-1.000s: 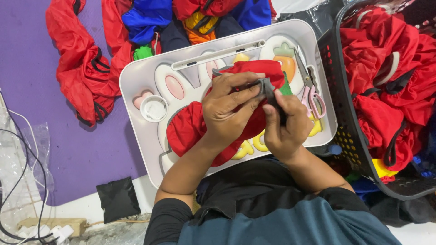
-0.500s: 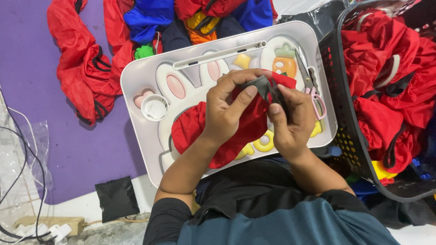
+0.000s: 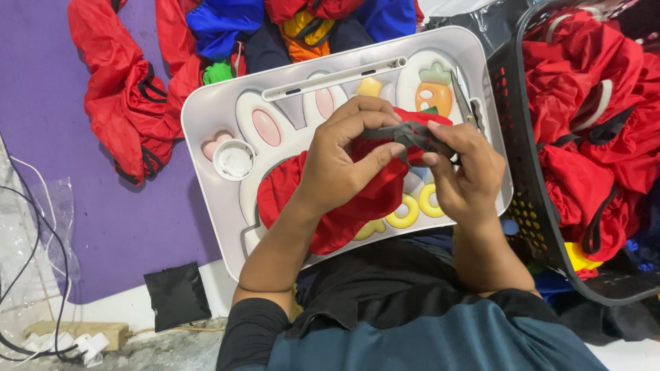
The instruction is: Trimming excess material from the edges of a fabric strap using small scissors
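Note:
A red fabric pouch [image 3: 344, 199] lies on a white lap tray [image 3: 206, 110] printed with a rabbit and a carrot. My left hand [image 3: 347, 154] pinches its dark grey strap [image 3: 392, 132] from the left. My right hand [image 3: 464, 172] pinches the same strap from the right, just above the red cloth. Both hands meet over the tray's middle. The strap's ends are hidden by my fingers.
A dark plastic basket [image 3: 522, 178] full of red cloth bags stands at the right. More red [image 3: 117, 89], blue [image 3: 220, 24] and orange bags lie on a purple mat [image 3: 89, 206] beyond the tray. Scissors [image 3: 464, 103] rest on the tray's right side. Cables and a power strip [image 3: 62, 336] sit at the lower left.
The hands have shifted slightly and the strap is now drawn out between the fingertips, further from the red cloth. The pouch stays on the tray.

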